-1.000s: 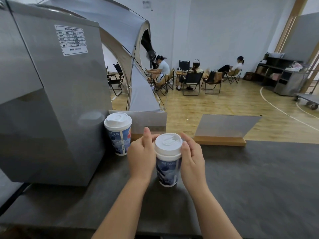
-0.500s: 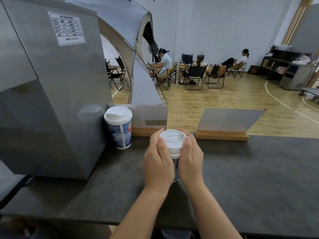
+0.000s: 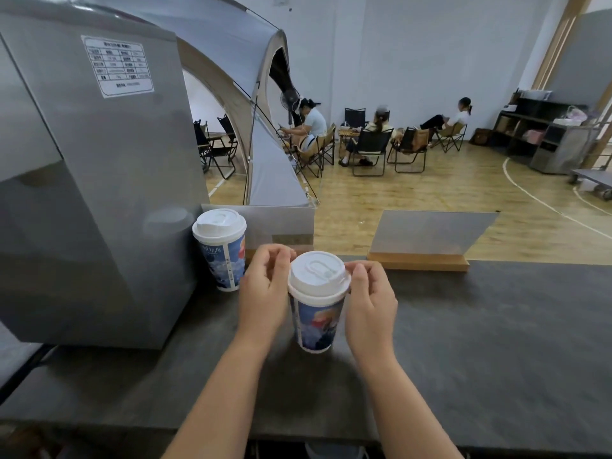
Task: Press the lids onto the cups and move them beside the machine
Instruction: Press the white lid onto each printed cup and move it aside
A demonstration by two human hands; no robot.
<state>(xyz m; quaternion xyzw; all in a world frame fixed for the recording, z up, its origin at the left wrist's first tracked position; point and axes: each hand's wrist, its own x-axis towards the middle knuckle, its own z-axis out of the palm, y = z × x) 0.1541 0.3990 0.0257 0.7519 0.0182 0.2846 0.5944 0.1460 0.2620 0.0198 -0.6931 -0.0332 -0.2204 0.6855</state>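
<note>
- Now both hands, left hand (image 3: 265, 293) and right hand (image 3: 371, 299), curl fingers round the cup's (image 3: 316, 321) lid (image 3: 318, 273) rim.
- Machine (image 3: 99, 193) lies left; left hand nearer.

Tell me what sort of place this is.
Probably a drinks counter set up in a sports hall: lidded paper cups beside a steel machine, court lines on the wooden floor, and folding chairs beyond.

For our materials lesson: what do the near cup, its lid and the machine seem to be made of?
Cup: probably paper, with a printed picture wrap and a seam.
Lid: likely plastic, plain white, moulded sip flap, slight sheen.
Machine: apparently brushed metal; grey panels faintly mirror the other cup.
</note>
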